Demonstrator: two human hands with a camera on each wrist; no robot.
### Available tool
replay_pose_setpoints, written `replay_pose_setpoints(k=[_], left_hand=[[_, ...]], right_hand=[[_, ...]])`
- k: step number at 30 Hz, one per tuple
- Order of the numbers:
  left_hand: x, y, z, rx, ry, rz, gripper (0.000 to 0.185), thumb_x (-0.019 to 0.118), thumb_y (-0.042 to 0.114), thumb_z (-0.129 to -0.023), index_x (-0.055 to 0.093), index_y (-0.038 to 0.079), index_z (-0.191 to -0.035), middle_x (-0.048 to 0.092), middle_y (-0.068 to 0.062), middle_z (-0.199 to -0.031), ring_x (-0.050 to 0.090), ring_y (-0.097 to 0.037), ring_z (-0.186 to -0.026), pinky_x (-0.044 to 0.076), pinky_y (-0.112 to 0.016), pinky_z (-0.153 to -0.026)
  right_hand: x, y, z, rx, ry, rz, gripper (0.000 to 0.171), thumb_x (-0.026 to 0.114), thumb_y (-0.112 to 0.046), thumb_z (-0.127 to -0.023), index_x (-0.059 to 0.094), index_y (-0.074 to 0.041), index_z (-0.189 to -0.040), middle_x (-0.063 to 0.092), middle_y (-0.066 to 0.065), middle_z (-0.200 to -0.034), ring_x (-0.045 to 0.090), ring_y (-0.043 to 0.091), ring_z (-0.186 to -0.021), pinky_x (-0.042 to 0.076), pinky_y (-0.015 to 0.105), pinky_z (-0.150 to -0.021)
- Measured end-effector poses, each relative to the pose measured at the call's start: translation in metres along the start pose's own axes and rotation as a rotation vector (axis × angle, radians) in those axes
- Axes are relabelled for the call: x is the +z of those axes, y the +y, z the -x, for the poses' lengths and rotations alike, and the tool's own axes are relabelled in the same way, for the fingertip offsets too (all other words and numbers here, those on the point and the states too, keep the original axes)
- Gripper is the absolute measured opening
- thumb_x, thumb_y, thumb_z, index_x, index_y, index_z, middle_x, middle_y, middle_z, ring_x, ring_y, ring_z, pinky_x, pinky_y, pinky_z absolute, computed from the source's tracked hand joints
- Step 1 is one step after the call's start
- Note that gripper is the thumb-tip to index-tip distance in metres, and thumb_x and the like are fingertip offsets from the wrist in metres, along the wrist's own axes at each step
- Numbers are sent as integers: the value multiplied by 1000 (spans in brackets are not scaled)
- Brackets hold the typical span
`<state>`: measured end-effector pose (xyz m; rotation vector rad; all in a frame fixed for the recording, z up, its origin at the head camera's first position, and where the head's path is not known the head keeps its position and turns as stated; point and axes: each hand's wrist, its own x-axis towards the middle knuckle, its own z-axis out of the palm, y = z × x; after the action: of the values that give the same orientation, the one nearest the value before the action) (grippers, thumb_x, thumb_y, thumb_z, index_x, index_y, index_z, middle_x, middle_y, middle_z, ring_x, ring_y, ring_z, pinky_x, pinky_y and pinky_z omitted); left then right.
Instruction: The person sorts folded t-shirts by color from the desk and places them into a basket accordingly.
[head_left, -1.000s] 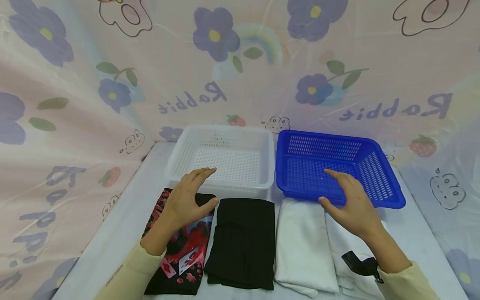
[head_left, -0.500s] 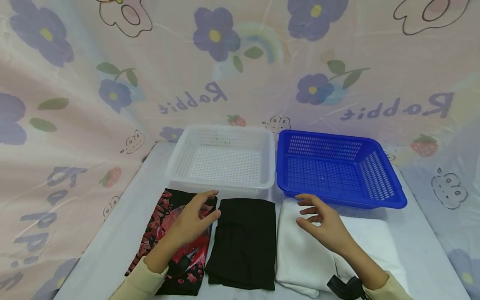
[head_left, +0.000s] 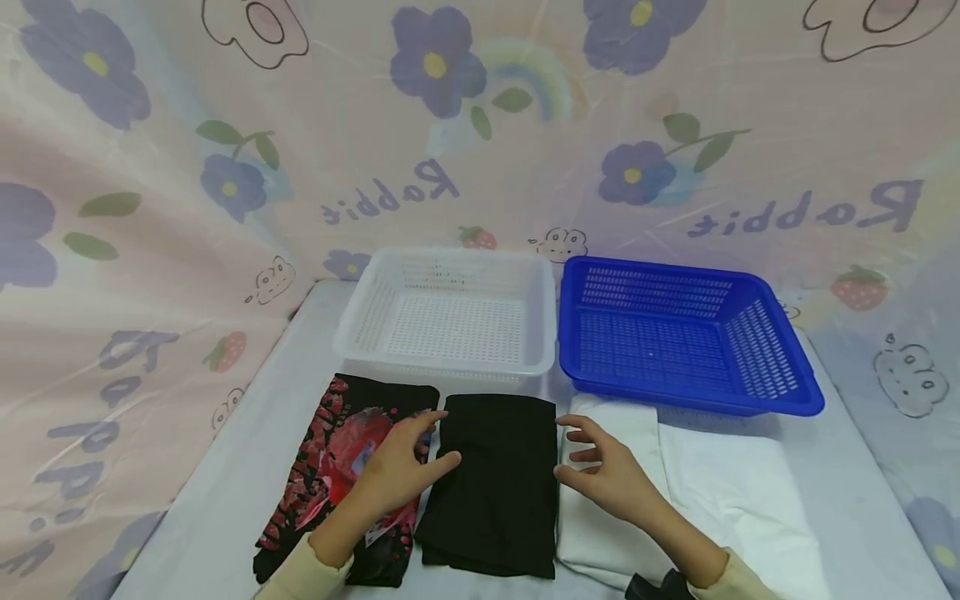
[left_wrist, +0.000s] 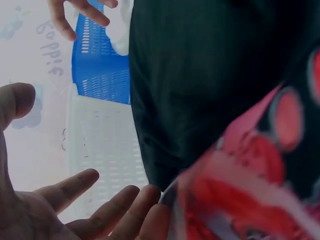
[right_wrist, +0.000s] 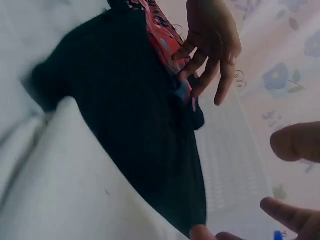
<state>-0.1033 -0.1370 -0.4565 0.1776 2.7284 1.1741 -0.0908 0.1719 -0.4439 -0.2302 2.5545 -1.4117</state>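
Left hand (head_left: 401, 473): thumb and fingers apart, nothing held; it is over the red-and-black patterned cloth (head_left: 337, 458), thumb tip reaching past the left edge of the black folded cloth (head_left: 495, 492). Right hand (head_left: 611, 482): thumb parted from loosely bent fingers, nothing held; it is over the white folded cloth (head_left: 600, 540), tips just beside the black cloth's right edge. Black cloth thus lies flat between the two hands; whether any fingertip touches fabric, I cannot tell. Right of the right hand: second white cloth (head_left: 738, 492). Ahead of the hands: white basket (head_left: 457, 325) and, to its right, blue basket (head_left: 652, 337). Behind both, a flowered backdrop (head_left: 517, 142).
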Motion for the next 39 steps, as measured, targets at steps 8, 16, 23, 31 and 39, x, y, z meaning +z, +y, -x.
replay_pose_setpoints(k=[8,16,23,31,39], left_hand=[[7,-1,2,-43,-35,-36,73,72,51,-81,45,26,-144,59,-4,-121,55,-16,-91,46,-33,-68],[14,-4,-3,-40,-104,-51,81,71,54,-80,39,23,-147,62,-8,-111,59,-18,-90,48,-33,-62],[21,-7,-5,-30,-88,-65,85,71,55,-79,38,18,-147,57,-13,-131,60,-28,-112,52,-50,-86],[24,-8,-7,-47,-86,-96,86,72,57,-76,39,19,-146,50,-15,-141,51,-36,-125,45,-58,-96],[26,-10,-12,-50,-133,-59,90,76,56,-73,38,17,-146,55,-14,-131,57,-29,-114,50,-53,-88]], right_hand=[[15,5,-9,67,-3,39,62,76,-24,-81,49,-23,-137,57,22,-130,65,31,-102,56,40,-74],[22,6,-13,34,4,93,65,77,-24,-78,49,-20,-137,57,26,-129,68,27,-95,54,35,-69],[31,4,-17,37,-16,201,72,79,-23,-74,48,-19,-139,66,13,-108,65,15,-82,48,31,-64],[39,3,-18,42,-27,227,74,81,-23,-71,49,-15,-138,59,13,-110,55,19,-88,47,37,-73],[45,5,-18,46,-17,154,70,81,-22,-73,51,-14,-136,56,19,-126,55,25,-100,49,45,-84]])
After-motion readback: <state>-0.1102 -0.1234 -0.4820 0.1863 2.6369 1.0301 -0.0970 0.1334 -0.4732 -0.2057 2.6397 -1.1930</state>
